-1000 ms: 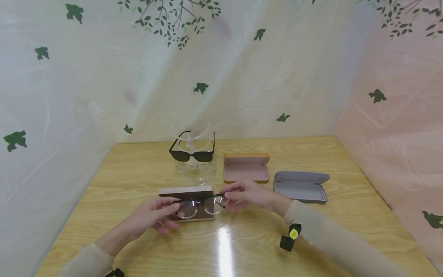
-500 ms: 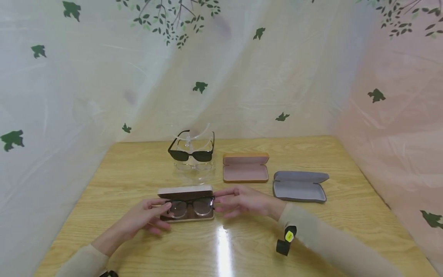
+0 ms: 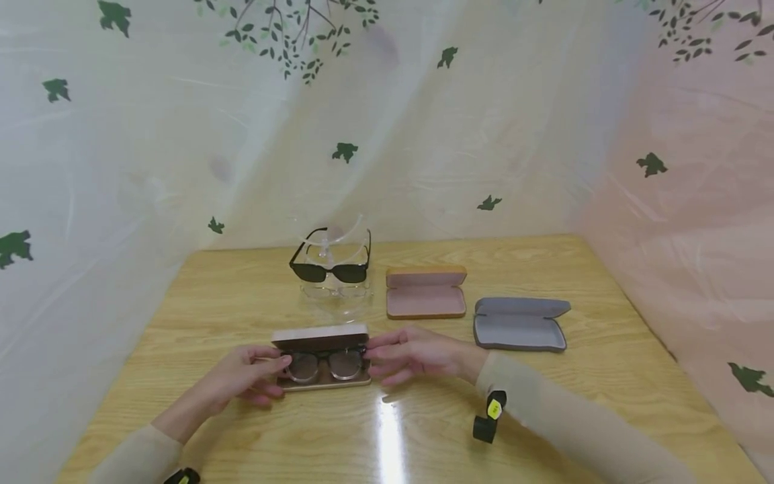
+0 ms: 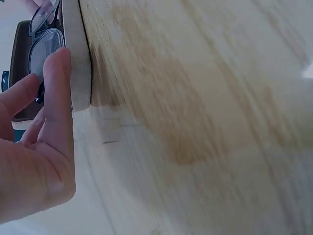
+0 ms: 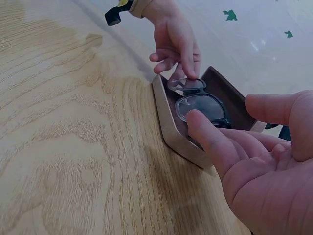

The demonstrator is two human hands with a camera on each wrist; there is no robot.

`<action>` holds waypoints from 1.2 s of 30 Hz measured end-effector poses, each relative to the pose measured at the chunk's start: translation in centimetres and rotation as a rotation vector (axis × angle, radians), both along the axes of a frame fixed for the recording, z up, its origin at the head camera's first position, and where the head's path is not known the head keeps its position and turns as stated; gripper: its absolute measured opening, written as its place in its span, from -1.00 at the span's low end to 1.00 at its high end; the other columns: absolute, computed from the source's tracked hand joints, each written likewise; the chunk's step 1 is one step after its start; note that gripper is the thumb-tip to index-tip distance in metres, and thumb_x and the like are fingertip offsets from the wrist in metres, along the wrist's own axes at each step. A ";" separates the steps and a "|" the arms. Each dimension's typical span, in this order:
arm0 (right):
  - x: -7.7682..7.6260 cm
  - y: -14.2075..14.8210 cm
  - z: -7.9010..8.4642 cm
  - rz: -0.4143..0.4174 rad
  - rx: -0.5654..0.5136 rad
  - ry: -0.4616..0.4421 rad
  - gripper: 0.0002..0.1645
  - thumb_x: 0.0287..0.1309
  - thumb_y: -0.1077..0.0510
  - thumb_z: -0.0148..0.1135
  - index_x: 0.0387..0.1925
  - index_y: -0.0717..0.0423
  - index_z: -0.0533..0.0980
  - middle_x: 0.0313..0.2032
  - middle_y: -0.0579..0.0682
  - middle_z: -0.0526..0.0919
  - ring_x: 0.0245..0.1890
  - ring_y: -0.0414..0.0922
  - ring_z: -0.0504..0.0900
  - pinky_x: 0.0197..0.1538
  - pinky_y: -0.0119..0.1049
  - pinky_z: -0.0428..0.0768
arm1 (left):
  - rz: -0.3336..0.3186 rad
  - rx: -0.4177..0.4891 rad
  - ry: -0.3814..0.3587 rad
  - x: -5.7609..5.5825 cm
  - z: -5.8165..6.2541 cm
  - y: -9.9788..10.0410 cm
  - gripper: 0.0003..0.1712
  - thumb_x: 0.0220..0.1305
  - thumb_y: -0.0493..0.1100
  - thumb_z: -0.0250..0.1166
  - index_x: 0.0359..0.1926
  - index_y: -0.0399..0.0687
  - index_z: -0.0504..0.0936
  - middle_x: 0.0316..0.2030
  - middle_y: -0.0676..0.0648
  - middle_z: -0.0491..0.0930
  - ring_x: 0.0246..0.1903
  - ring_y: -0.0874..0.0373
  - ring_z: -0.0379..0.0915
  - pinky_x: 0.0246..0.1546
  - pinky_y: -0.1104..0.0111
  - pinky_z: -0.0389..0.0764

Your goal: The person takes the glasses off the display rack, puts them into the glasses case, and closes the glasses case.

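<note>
A pair of black-rimmed eyeglasses (image 3: 324,366) lies in an open eyeglass case (image 3: 324,386) with a pale outside and dark brown lining. At the left end, my left hand (image 3: 244,376) pinches the frame between thumb and fingers; in the left wrist view the lens (image 4: 45,51) shows beside its fingertips. My right hand (image 3: 417,355) is at the case's right end, fingers spread loosely. The right wrist view shows its thumb and finger apart, either side of the eyeglasses' near end (image 5: 222,117). Whether they touch the frame I cannot tell.
Behind the case, a clear stand holds black sunglasses (image 3: 329,272) and thin-framed glasses (image 3: 335,292). To the right, an orange case with pink lining (image 3: 426,302) and a grey case (image 3: 519,333) lie open. A patterned curtain (image 3: 387,134) borders the wooden table (image 3: 254,444).
The eyeglasses have come down from above the case into it, moving slightly left. Both hands moved with them, and my right hand's fingers have loosened from the frame.
</note>
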State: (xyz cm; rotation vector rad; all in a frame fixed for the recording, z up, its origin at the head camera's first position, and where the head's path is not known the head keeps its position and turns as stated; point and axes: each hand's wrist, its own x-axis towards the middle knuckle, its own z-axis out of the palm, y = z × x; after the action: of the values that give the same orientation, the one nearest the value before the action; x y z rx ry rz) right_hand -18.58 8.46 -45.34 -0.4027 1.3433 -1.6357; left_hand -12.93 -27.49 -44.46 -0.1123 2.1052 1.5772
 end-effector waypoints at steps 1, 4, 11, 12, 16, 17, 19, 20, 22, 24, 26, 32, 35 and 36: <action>0.0 -0.1 0.0 0.002 -0.001 0.000 -0.33 0.50 0.21 0.05 0.47 0.43 0.14 0.43 0.29 0.30 0.28 0.20 0.50 0.20 0.01 0.58 | -0.009 0.004 0.003 0.0 0.0 -0.1 -0.10 0.41 0.02 0.33 0.38 -0.61 0.18 -0.02 -0.25 0.68 -0.30 -0.08 0.74 -0.34 0.10 0.77; 0.0 -0.2 0.0 -0.004 0.005 -0.009 -0.33 0.51 0.22 0.04 0.48 0.43 0.12 0.42 0.29 0.32 0.27 0.20 0.51 0.19 0.02 0.60 | -0.040 0.015 0.015 0.0 0.2 -0.4 -0.13 0.42 -0.04 0.33 0.38 -0.63 0.16 -0.02 -0.26 0.68 -0.29 -0.07 0.73 -0.35 0.11 0.77; 0.0 -0.2 0.0 -0.007 0.035 -0.012 -0.31 0.50 0.21 0.06 0.49 0.41 0.11 0.43 0.29 0.29 0.26 0.20 0.52 0.17 0.04 0.61 | -0.066 0.012 0.027 0.2 0.6 -0.4 -0.17 0.42 -0.05 0.32 0.38 -0.60 0.19 -0.02 -0.25 0.68 -0.31 -0.02 0.71 -0.38 0.15 0.77; 0.0 -0.2 0.0 -0.004 0.036 -0.009 -0.31 0.50 0.20 0.06 0.49 0.40 0.11 0.44 0.29 0.26 0.25 0.20 0.52 0.17 0.04 0.61 | -0.066 0.010 0.029 0.2 0.6 -0.4 -0.19 0.42 -0.05 0.32 0.37 -0.58 0.22 -0.02 -0.24 0.68 -0.31 -0.02 0.70 -0.39 0.16 0.76; -0.1 -0.2 0.0 0.008 0.037 0.002 -0.31 0.51 0.19 0.06 0.50 0.38 0.11 0.46 0.29 0.24 0.24 0.22 0.53 0.15 0.03 0.62 | -0.063 -0.004 0.037 0.1 0.6 -0.4 -0.32 0.42 -0.04 0.32 0.29 -0.50 0.36 -0.06 -0.18 0.70 -0.33 0.01 0.69 -0.43 0.18 0.76; -0.1 -0.1 0.0 0.013 0.037 0.003 -0.30 0.51 0.19 0.06 0.50 0.38 0.10 0.46 0.29 0.24 0.24 0.22 0.53 0.15 0.04 0.62 | -0.063 -0.009 0.041 0.1 0.5 -0.4 -0.34 0.42 -0.04 0.33 0.27 -0.49 0.39 -0.07 -0.17 0.70 -0.33 0.02 0.69 -0.43 0.18 0.76; -0.1 0.0 0.0 0.017 0.037 0.002 -0.30 0.50 0.19 0.07 0.50 0.38 0.10 0.45 0.28 0.26 0.23 0.23 0.54 0.15 0.04 0.62 | -0.059 -0.024 0.047 0.1 0.5 -0.4 -0.38 0.41 -0.03 0.34 0.22 -0.45 0.44 -0.08 -0.16 0.70 -0.34 0.03 0.69 -0.45 0.18 0.76; 0.0 0.0 0.0 0.019 0.036 -0.001 -0.29 0.50 0.19 0.07 0.50 0.38 0.09 0.45 0.28 0.27 0.23 0.23 0.54 0.14 0.05 0.62 | -0.051 -0.034 0.047 0.1 0.4 -0.4 -0.39 0.39 -0.03 0.36 0.20 -0.43 0.45 -0.09 -0.16 0.70 -0.35 0.03 0.68 -0.45 0.18 0.75; 0.0 0.1 0.1 0.021 0.035 -0.010 -0.28 0.50 0.20 0.07 0.51 0.38 0.07 0.43 0.28 0.29 0.22 0.24 0.54 0.14 0.06 0.62 | -0.035 -0.052 0.048 0.1 0.3 -0.4 -0.40 0.37 -0.03 0.38 0.19 -0.42 0.47 -0.11 -0.15 0.71 -0.37 0.04 0.68 -0.46 0.19 0.75; 0.0 0.2 0.2 0.020 0.033 -0.020 -0.27 0.50 0.21 0.07 0.52 0.38 0.05 0.42 0.29 0.31 0.22 0.24 0.54 0.14 0.07 0.61 | -0.019 -0.066 0.046 0.0 0.2 -0.3 -0.40 0.35 -0.03 0.40 0.18 -0.40 0.48 -0.13 -0.14 0.71 -0.38 0.05 0.67 -0.47 0.20 0.75; -0.1 0.4 0.3 0.020 0.027 -0.027 -0.27 0.50 0.22 0.06 0.52 0.38 0.03 0.40 0.31 0.34 0.22 0.26 0.54 0.15 0.09 0.61 | -0.011 -0.078 0.047 -0.1 0.2 -0.3 -0.40 0.33 -0.04 0.41 0.17 -0.40 0.49 -0.15 -0.13 0.72 -0.40 0.06 0.67 -0.48 0.21 0.74; -0.2 0.5 0.3 0.020 0.022 -0.020 -0.28 0.50 0.23 0.04 0.52 0.38 0.04 0.36 0.33 0.38 0.19 0.26 0.56 0.15 0.11 0.60 | 0.016 -0.124 0.045 -0.3 0.4 -0.1 -0.37 0.25 0.00 0.48 0.15 -0.37 0.53 -0.22 -0.10 0.74 -0.43 0.06 0.68 -0.51 0.27 0.71; -0.2 0.6 0.4 0.014 0.026 -0.019 -0.29 0.51 0.21 0.03 0.52 0.36 0.04 0.35 0.34 0.40 0.17 0.27 0.57 0.15 0.12 0.60 | 0.043 -0.140 0.033 -0.3 0.6 0.0 -0.31 0.23 0.05 0.49 0.17 -0.36 0.52 -0.24 -0.10 0.72 -0.44 0.04 0.68 -0.52 0.28 0.70; -0.2 0.6 0.4 0.009 0.028 -0.019 -0.29 0.51 0.20 0.03 0.52 0.36 0.05 0.34 0.34 0.41 0.17 0.27 0.58 0.14 0.12 0.60 | 0.049 -0.141 0.031 -0.3 0.7 0.0 -0.30 0.23 0.06 0.49 0.17 -0.36 0.52 -0.25 -0.10 0.71 -0.44 0.04 0.68 -0.52 0.27 0.70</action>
State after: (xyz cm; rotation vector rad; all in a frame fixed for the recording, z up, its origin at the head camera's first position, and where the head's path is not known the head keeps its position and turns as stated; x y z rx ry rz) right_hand -18.80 9.11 -44.99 -0.3746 1.3468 -1.6082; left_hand -13.24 -27.51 -43.79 -0.1902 2.2530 1.4652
